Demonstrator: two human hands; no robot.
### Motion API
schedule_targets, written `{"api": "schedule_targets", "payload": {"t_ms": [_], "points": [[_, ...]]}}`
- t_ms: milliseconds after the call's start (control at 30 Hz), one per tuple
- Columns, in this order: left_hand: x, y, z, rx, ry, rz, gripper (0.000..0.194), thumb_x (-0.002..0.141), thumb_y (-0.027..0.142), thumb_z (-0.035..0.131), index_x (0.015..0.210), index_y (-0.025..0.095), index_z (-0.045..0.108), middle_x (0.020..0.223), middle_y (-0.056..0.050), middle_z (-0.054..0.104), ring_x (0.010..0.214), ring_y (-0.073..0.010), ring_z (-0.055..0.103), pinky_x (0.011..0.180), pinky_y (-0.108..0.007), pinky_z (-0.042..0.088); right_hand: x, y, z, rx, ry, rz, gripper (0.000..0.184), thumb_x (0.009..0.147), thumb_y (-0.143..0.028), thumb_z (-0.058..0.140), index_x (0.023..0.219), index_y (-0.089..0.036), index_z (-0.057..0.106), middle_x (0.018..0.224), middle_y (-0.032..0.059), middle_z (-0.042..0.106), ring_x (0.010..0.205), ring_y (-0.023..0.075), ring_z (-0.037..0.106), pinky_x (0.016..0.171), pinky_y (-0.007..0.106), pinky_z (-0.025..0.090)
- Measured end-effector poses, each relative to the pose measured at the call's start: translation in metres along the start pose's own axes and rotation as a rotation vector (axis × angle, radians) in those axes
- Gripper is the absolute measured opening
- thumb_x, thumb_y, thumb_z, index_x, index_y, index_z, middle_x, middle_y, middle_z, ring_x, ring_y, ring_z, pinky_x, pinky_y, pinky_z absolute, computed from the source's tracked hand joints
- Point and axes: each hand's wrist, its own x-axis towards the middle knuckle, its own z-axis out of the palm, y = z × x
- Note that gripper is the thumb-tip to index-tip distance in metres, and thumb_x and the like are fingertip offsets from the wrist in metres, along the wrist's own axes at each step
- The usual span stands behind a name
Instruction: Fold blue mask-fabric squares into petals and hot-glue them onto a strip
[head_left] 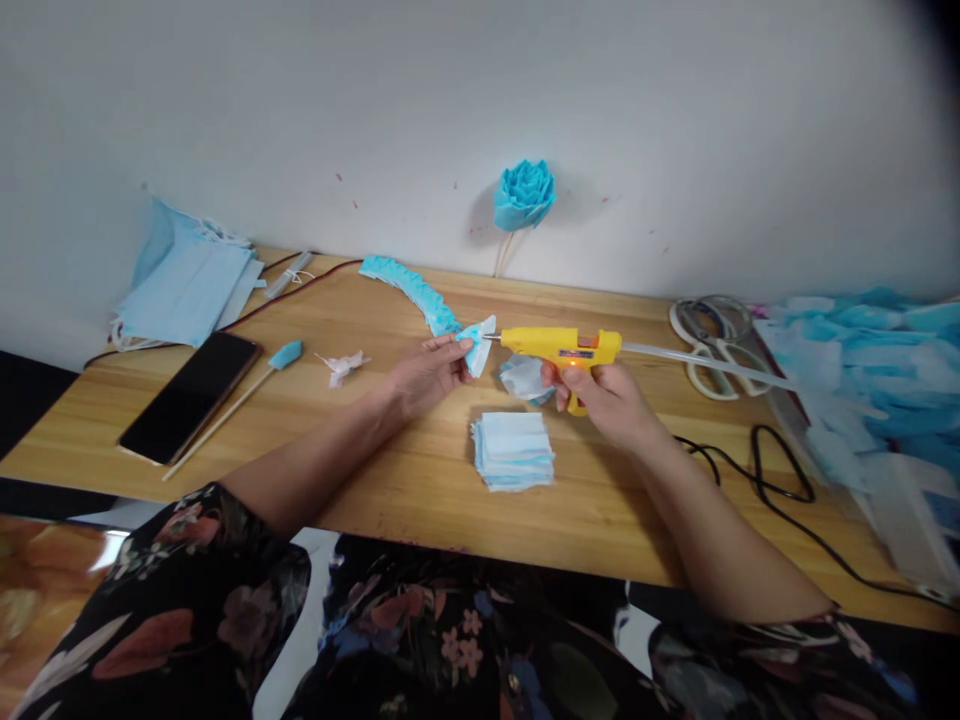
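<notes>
The stack [514, 455] of pale squares is lying near the front of the worktop [405, 490]. Left of the stack, the phone [190, 397] is lying flat, with the stick [225, 420] resting beside it; right of the stack, the cord [757, 480] is looping. Beyond the stack and rightward, the right hand [611, 400] is wrapping closed around the grip of the glue gun [559, 345]. Beyond it and leftward, the left hand [431, 380] is pinching the piece [477, 348] between thumb and fingers, the piece sitting at its fingertips with the nozzle pointing in at the right edge. Just beyond the stack, a bundle [525, 379] is lying between the hands. Farther off, the strip [409, 290] is curving away leftward, the scissors [724, 365] are lying rightward, the masks [187, 285] are lying far leftward, and the flower [525, 195] is standing by the wall, directly beyond the stack.
</notes>
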Motion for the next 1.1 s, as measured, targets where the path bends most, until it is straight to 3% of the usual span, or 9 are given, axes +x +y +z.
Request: {"api": "schedule_targets", "payload": {"t_ms": [700,1100], "points": [[0.0012,-0.0022,-0.0037,0.038,-0.048,0.023,0.013,0.077,0.019,0.086,0.078,0.014,0.074,0.075,-0.003,0.068,0.066,-0.0112,0.057,0.064,-0.026,0.044,-0.0027,0.0054,-0.0038,-0.125,0.053,0.068,0.064,0.078,-0.083,0.063,0.066,-0.020,0.062,0.076,0.0059,0.066,0.061,0.0144,0.057,0.055,0.029,0.053],[0.0004,-0.0017,-0.0012,0.030,-0.027,0.019,0.008,0.079,0.015,0.083,0.081,0.014,0.075,0.073,-0.001,0.066,0.065,-0.0112,0.056,0.064,-0.027,0.043,-0.0047,0.0044,-0.0042,-0.298,0.099,-0.004,0.063,0.084,-0.081,0.057,0.061,-0.022,0.059,0.067,0.0045,0.065,0.060,0.0173,0.059,0.058,0.033,0.050]]}}
